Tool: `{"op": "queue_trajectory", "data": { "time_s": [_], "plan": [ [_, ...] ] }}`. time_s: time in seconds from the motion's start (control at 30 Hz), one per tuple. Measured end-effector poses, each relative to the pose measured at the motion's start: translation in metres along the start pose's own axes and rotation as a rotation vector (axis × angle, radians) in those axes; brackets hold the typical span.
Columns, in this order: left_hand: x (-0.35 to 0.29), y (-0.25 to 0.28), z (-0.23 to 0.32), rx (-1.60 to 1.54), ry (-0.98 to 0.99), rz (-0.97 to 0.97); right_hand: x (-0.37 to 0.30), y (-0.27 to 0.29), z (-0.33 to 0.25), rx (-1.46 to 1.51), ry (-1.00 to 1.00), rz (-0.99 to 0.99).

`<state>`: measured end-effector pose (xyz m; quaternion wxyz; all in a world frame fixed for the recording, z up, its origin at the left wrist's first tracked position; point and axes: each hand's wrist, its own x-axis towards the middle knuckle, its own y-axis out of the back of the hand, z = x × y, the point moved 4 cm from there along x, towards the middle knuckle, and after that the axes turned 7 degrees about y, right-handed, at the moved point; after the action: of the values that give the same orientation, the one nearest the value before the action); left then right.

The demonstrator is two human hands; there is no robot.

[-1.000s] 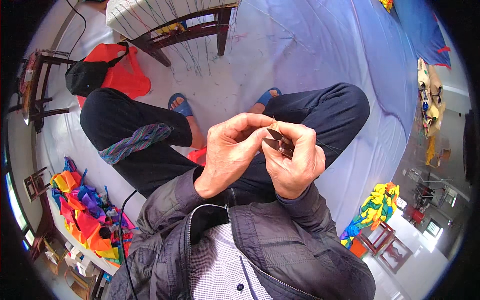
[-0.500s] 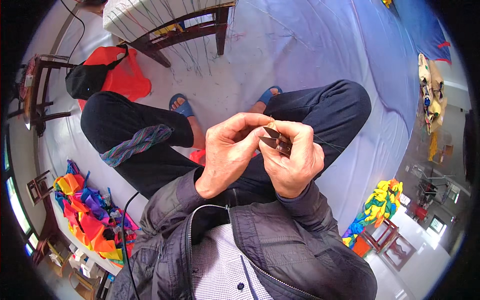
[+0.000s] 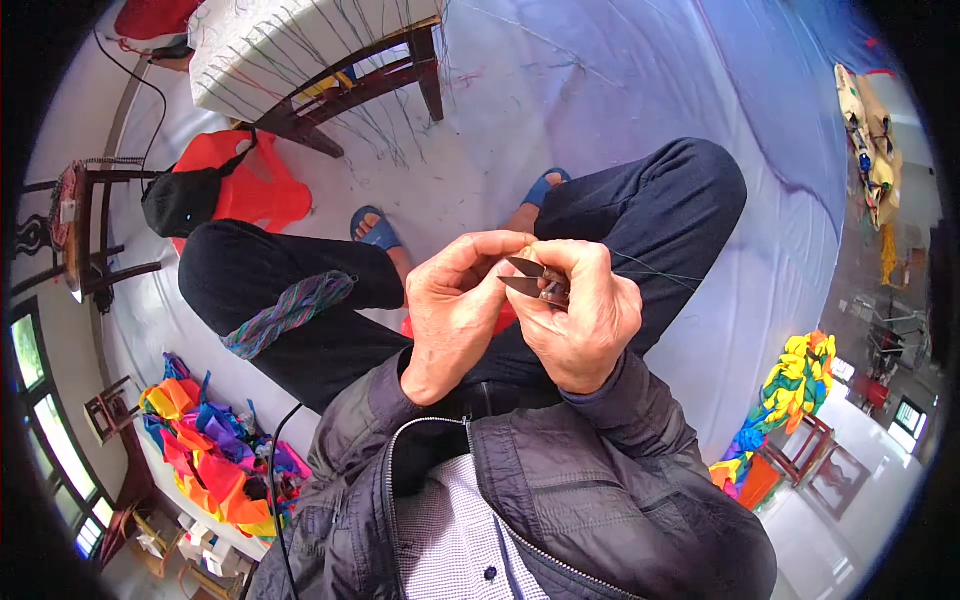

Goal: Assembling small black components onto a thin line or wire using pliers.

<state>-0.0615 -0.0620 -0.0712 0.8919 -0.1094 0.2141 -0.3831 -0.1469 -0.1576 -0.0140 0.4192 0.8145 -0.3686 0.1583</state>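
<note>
Close together above my lap, both hands meet at their fingertips. My right hand [image 3: 583, 315] is closed around small dark thread snips [image 3: 522, 284], whose two pointed blades stand apart and face my left hand. With thumb and index finger pinched, my left hand [image 3: 455, 305] holds something small at the meeting point; the fingers hide what it is. A thin dark thread [image 3: 655, 272] runs from near my right hand across my right thigh. On my left thigh lies a twisted skein of multicoloured thread [image 3: 290, 315].
Ahead stands a wooden frame [image 3: 425, 75] with a white padded top and many hanging threads. A red plastic bag [image 3: 265, 185] and a black bag [image 3: 180, 203] lie at the left. Bright cloth piles [image 3: 215, 450] are at lower left, and a colourful bundle [image 3: 797, 385] at right.
The whole view has shifted a little. My hands keep close together, and the snips' blades sit slightly further left, nearer my left fingers.
</note>
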Motion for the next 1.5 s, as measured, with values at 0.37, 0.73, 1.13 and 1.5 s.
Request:
{"op": "queue_trajectory", "data": {
  "time_s": [0.37, 0.73, 1.13, 1.5],
  "plan": [
    [-0.0002, 0.0013, -0.0005, 0.014, -0.044, 0.000, 0.0014, 0.0000, -0.0004, 0.000, 0.023, 0.005],
    [-0.0002, 0.0015, -0.0002, -0.029, -0.038, 0.009, 0.0016, -0.0009, 0.0009, 0.019, 0.014, 0.012],
    [-0.0001, 0.0017, 0.0032, 0.012, -0.060, 0.035, 0.0037, -0.0021, -0.0013, 0.014, 0.042, 0.015],
    [0.0006, 0.0008, 0.0057, 0.028, -0.026, 0.092, 0.0035, -0.0035, 0.0002, -0.001, 0.031, 0.005]
  ]
}}
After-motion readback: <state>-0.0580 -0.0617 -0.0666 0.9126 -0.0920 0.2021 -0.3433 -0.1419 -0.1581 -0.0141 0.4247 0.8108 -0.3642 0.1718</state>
